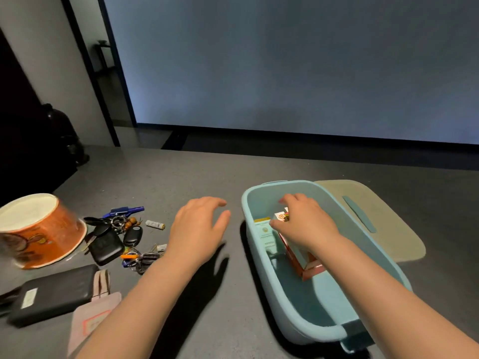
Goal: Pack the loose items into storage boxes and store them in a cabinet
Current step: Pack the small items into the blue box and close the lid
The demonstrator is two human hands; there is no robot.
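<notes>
A light blue storage box [261,257] stands open on the grey surface, right of centre. My right hand [303,224] reaches into it and grips a red and white carton [298,257] that stands beside a pale green packet [264,230]. My left hand [199,229] hovers over the surface just left of the box, fingers spread and holding nothing. Loose items lie to the left: bunches of keys with fobs [116,234], a small battery [155,224], a black power bank [51,296] and a pinkish tag [96,314].
The box's grey-green lid [383,218] lies flat behind and to the right of the box. An orange paper bowl [39,229] lies tipped at the far left. A dark bag [62,133] stands by the wall at the back left.
</notes>
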